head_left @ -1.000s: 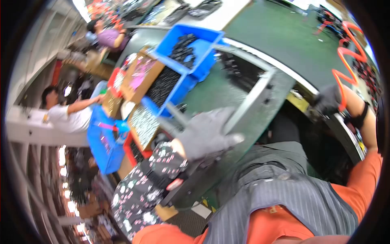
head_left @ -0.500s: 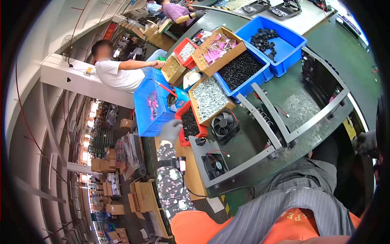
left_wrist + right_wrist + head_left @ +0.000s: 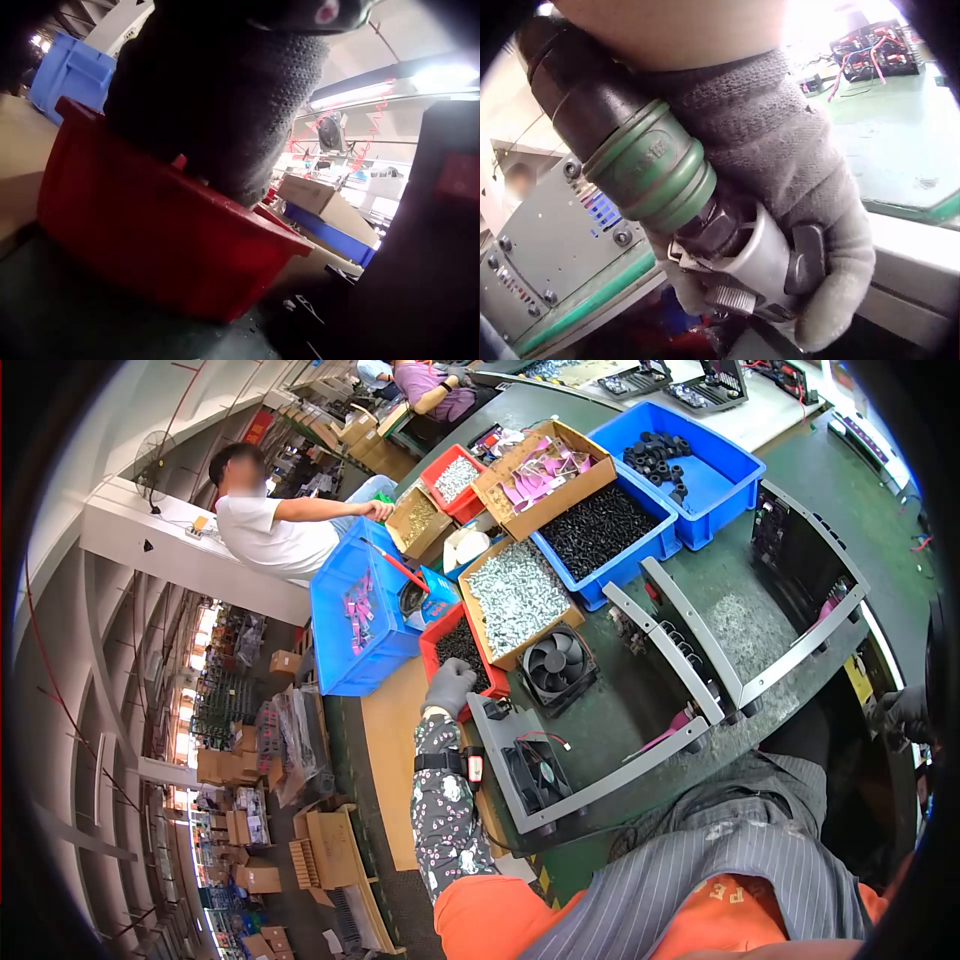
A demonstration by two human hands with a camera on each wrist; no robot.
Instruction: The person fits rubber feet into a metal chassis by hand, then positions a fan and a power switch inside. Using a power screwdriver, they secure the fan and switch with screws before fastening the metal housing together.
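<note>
My gloved left hand (image 3: 450, 685) reaches into the near end of a red bin (image 3: 497, 677) holding small black screws (image 3: 460, 652). In the left wrist view, the bin's wall (image 3: 165, 225) hides the fingertips, so I cannot tell whether they pinch any screws. My gloved right hand (image 3: 780, 165) grips an air tool (image 3: 754, 244) with a green hose coupling (image 3: 656, 169), its fingers wrapped round the metal body. In the head view that hand (image 3: 903, 715) is at the far right, beside the bench edge.
A black fan (image 3: 556, 668) stands beside the red bin, near grey metal frames (image 3: 640, 755). Beyond are a carton of silvery screws (image 3: 515, 595), a blue bin of black parts (image 3: 605, 525) and another blue bin (image 3: 335, 590). A person in white (image 3: 250, 525) sits across the bench.
The head view has swung round. My left hand moved from over the grey frame to beside the red bin, then into its near end. The right hand stays low at the right.
</note>
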